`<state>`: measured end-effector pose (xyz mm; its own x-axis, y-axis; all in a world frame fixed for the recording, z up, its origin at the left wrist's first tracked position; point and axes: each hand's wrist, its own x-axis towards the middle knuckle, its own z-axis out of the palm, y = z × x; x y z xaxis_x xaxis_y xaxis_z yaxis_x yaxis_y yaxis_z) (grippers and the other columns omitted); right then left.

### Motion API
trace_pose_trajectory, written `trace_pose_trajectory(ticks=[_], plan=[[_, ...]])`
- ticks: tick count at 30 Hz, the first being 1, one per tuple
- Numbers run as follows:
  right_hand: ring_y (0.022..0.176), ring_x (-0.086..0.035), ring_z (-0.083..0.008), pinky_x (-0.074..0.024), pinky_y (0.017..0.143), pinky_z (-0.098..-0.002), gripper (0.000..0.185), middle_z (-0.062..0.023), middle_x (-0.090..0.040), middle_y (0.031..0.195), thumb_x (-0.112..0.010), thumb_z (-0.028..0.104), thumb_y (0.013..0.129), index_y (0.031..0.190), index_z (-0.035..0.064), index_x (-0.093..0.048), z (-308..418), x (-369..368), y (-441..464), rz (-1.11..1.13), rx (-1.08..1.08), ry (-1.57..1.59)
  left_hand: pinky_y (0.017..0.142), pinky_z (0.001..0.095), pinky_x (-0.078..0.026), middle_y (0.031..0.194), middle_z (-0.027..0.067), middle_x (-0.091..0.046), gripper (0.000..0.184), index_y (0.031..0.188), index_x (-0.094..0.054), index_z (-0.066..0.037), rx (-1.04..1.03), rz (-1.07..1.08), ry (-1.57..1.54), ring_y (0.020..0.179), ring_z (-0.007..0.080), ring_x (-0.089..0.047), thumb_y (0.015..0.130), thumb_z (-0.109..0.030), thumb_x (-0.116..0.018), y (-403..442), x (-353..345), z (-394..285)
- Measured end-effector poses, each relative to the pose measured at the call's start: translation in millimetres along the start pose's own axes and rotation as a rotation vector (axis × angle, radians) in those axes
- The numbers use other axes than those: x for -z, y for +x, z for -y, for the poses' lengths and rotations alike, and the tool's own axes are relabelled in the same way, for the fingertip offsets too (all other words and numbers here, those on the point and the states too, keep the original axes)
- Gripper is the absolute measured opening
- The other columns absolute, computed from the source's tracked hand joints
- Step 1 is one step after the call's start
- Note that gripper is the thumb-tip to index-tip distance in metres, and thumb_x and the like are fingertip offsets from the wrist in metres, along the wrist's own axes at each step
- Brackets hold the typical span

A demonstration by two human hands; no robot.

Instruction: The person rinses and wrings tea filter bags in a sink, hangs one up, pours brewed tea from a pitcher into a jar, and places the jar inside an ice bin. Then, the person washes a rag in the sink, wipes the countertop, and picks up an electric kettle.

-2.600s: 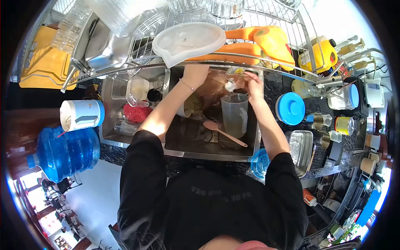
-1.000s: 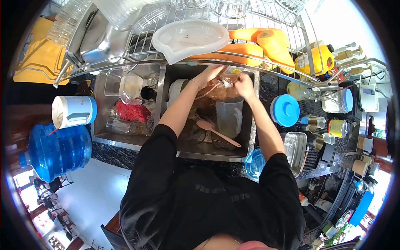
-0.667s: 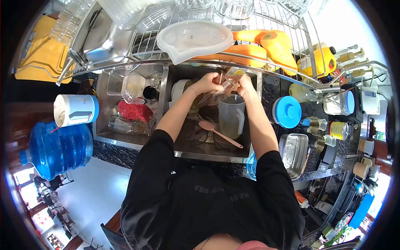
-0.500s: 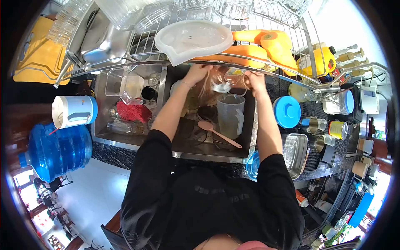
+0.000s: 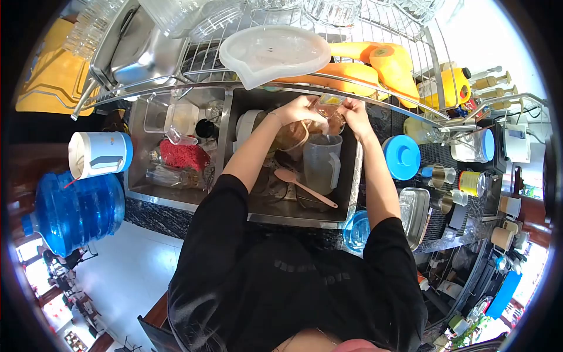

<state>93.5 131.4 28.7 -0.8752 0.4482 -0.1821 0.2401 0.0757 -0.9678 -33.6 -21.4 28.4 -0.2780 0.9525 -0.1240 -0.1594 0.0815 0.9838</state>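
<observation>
Lettering runs pale and blurred across the black shirt [image 5: 305, 276] and cannot be read; the yellow plastic container [image 5: 456, 89] at about 2 o'clock from the hands bears a pale label, also illegible. Brown, see-through, crumpled material [image 5: 292, 136] hangs at the far side of the stainless-steel sink [image 5: 293, 220], glossy and looking wet, with a pale looped edge. The left hand [image 5: 300, 110] grasps it with bent fingers, and the right hand [image 5: 355, 117] has its fingers clenched on its 3 o'clock side. A clear vessel [image 5: 329, 104] shows between the hands. At 6 o'clock from them stands a translucent grey measuring jug [image 5: 319, 167], with a pink spoon [image 5: 308, 190] at its 7 o'clock side. Red mesh [image 5: 183, 155] lies between 8 and 9 o'clock; a round blue lid [image 5: 402, 157] is at 4.
</observation>
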Motion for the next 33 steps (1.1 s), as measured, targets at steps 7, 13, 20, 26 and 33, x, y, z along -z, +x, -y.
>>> trace_pose_trajectory(ticks=[7,13,20,26,33], plan=[[0.071,-0.058,-0.0134,-0.0446,0.062,-0.0193,0.017,-0.0105,-0.063,0.089,-0.056,0.004,0.079,0.092,-0.0045,-0.060,25.2,-3.6,-11.7,-0.333,-0.014,0.470,0.057,0.0335,-0.043,0.066,0.0080,-0.060,0.022,0.075,-0.057,-0.003,0.143,-0.105,0.881,0.057,0.0238,-0.052,0.070,-0.023,-0.064,-6.0,26.6,19.0],[0.073,-0.059,-0.0153,-0.0474,0.064,-0.0224,0.021,-0.0115,-0.062,0.091,-0.054,0.010,0.083,0.098,-0.0042,-0.058,40.8,34.6,-13.3,-0.387,-0.085,0.697,0.062,0.0303,-0.044,0.069,0.0071,-0.062,0.017,0.080,-0.060,-0.001,0.100,-0.303,0.827,0.065,0.0208,-0.056,0.071,-0.016,-0.062,-19.3,33.7,56.3],[0.074,-0.059,-0.0160,-0.0482,0.062,-0.0237,0.023,-0.0096,-0.061,0.089,-0.056,0.014,0.083,0.102,0.0001,-0.056,12.2,24.5,-3.2,-0.093,-0.298,0.931,0.071,0.0232,-0.044,0.093,0.0048,-0.062,0.029,0.105,-0.058,-0.001,-0.267,-0.201,-0.072,0.077,0.0135,-0.056,0.076,0.001,-0.056,4.8,-47.7,42.8],[0.067,-0.059,-0.0167,-0.0478,0.061,-0.0257,0.023,-0.0103,-0.061,0.090,-0.057,0.009,0.081,0.103,0.0011,-0.054,33.5,17.5,-29.6,-0.123,-0.166,0.705,0.058,0.0180,-0.041,0.080,0.0036,-0.065,0.020,0.095,-0.064,0.003,-0.262,-0.361,0.244,0.064,0.0084,-0.051,0.075,0.000,-0.059,1.8,-5.7,58.2],[0.058,-0.054,-0.0139,-0.0437,0.054,-0.0249,0.021,-0.0073,-0.061,0.078,-0.061,0.016,0.080,0.094,0.0008,-0.060,9.8,19.1,-19.5,-0.266,-0.111,-0.080,0.051,0.0235,-0.039,0.068,0.0051,-0.066,0.018,0.085,-0.067,-0.002,-0.231,-0.479,0.546,0.052,0.0135,-0.051,0.075,-0.017,-0.063,-22.8,20.2,0.2]])
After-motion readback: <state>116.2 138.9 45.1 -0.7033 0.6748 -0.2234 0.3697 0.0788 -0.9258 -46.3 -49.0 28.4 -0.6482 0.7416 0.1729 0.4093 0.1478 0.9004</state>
